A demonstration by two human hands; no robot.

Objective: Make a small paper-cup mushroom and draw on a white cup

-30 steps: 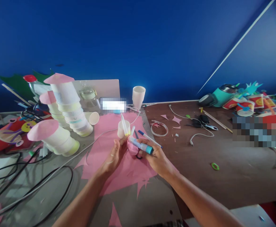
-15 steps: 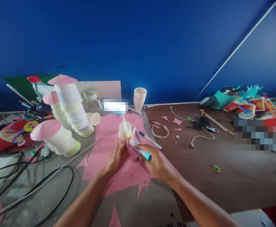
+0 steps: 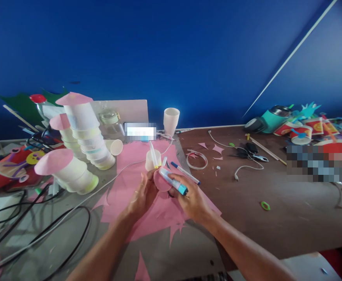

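My left hand (image 3: 143, 192) is closed around the left side of a round pink paper piece (image 3: 161, 183). My right hand (image 3: 192, 199) grips a pale blue glue stick (image 3: 175, 183) with a turquoise end, its other end lying against the pink piece. Some right fingers are hidden beneath. Just behind my hands a white paper cup (image 3: 152, 159) holds a pale, stick-like thing. A blue-and-white marker (image 3: 185, 173) lies right of it. Under my hands spreads a pink paper sheet (image 3: 135, 156) with jagged cut edges.
Leaning stacks of white cups with pink cone tops (image 3: 85, 125) stand at left, near black cables (image 3: 80, 234). A cup stack (image 3: 171, 121) stands by the wall. At right are a coiled tube (image 3: 197, 160), scissors (image 3: 260, 158), a turquoise bottle (image 3: 273, 119) and red cups (image 3: 302, 134).
The pink paper piece has turned so more of its flat face shows. The glue stick has shifted slightly on it. The whole view has moved a little.
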